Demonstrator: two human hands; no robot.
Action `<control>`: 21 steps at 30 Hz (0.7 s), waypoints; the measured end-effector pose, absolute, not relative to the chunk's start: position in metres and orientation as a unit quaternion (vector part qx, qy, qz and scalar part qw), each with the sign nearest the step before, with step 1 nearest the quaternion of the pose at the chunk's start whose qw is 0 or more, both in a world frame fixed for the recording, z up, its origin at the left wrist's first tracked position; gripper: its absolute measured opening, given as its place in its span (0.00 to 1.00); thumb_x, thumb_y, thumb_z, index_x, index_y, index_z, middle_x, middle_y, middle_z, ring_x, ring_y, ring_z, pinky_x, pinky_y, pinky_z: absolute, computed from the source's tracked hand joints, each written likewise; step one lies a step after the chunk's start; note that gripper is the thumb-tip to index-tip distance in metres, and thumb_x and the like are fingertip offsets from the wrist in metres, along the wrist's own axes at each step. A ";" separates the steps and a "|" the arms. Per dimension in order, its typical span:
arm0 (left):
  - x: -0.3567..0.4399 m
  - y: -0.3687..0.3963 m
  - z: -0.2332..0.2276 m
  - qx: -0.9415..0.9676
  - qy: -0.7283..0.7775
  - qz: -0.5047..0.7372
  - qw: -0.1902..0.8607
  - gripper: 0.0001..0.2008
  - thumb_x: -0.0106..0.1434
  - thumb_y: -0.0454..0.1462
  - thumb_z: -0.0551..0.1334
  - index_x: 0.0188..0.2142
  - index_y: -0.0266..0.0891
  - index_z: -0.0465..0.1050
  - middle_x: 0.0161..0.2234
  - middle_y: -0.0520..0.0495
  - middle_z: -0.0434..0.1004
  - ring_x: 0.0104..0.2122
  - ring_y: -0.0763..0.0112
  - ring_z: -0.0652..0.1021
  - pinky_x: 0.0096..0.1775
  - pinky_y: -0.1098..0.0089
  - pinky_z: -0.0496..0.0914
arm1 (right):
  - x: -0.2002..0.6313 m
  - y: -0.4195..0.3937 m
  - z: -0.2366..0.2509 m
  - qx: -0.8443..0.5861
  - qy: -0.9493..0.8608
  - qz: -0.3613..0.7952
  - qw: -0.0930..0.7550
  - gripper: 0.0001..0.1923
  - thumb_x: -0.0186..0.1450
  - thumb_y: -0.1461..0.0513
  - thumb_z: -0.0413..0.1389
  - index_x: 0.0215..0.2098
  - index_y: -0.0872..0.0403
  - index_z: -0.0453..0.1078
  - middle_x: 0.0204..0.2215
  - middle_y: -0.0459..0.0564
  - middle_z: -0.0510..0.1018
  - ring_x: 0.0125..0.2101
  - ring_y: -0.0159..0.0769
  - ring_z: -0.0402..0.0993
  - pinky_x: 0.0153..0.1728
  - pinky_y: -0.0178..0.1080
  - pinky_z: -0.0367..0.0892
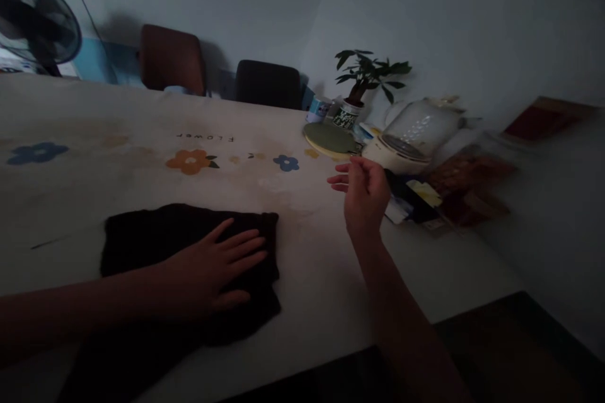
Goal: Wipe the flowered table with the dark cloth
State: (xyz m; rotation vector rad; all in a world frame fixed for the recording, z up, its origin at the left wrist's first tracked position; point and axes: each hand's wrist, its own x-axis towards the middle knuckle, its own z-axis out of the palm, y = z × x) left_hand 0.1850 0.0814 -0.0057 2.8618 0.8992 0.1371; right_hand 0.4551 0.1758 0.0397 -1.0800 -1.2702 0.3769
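Observation:
A dark piece of clothing [155, 236] lies folded on the table, its lower part trailing toward the near edge. Flat on top of it rests my left hand [222, 267], fingers spread and palm down. My right hand [366, 195] is raised over the table to the right of the clothing, apart from it. Its fingers are loosely bent and separated, and nothing shows between them. Just beyond it are a round green mat [329, 137] and a cream appliance base [394, 154].
A flower-printed cloth [302, 195] covers the table. At the right stand a potted plant [347, 114], a can [318, 109], a clear kettle-like vessel [423, 126] and blurred packets [472, 170]. Two chairs [172, 60] and a fan [38, 19] are behind the table.

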 end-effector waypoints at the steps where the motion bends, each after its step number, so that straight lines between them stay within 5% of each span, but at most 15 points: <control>1: 0.194 0.083 -0.004 0.955 0.283 0.047 0.082 0.30 0.70 0.53 0.47 0.67 0.46 0.51 0.66 0.46 0.51 0.67 0.60 0.53 0.68 0.52 0.35 | 0.455 0.175 0.041 -0.474 -0.561 0.163 0.659 0.16 0.66 0.49 0.52 0.41 0.53 0.64 0.32 0.47 0.76 0.24 0.32 0.74 0.25 0.35 0.69; 9: 0.264 0.161 -0.008 0.936 0.330 0.032 0.121 0.32 0.70 0.55 0.44 0.67 0.45 0.51 0.68 0.45 0.48 0.68 0.55 0.50 0.63 0.37 0.38 | 0.454 0.168 0.044 -0.466 -0.557 0.156 0.670 0.13 0.67 0.53 0.52 0.42 0.54 0.65 0.32 0.47 0.76 0.23 0.31 0.74 0.27 0.35 0.70; 21: 0.356 0.269 -0.003 0.889 0.442 0.033 0.115 0.34 0.69 0.54 0.41 0.68 0.41 0.49 0.69 0.44 0.43 0.68 0.52 0.46 0.61 0.31 0.39 | 0.467 0.166 0.059 -0.452 -0.496 0.131 0.730 0.11 0.65 0.55 0.52 0.41 0.54 0.65 0.31 0.47 0.76 0.20 0.31 0.72 0.24 0.34 0.71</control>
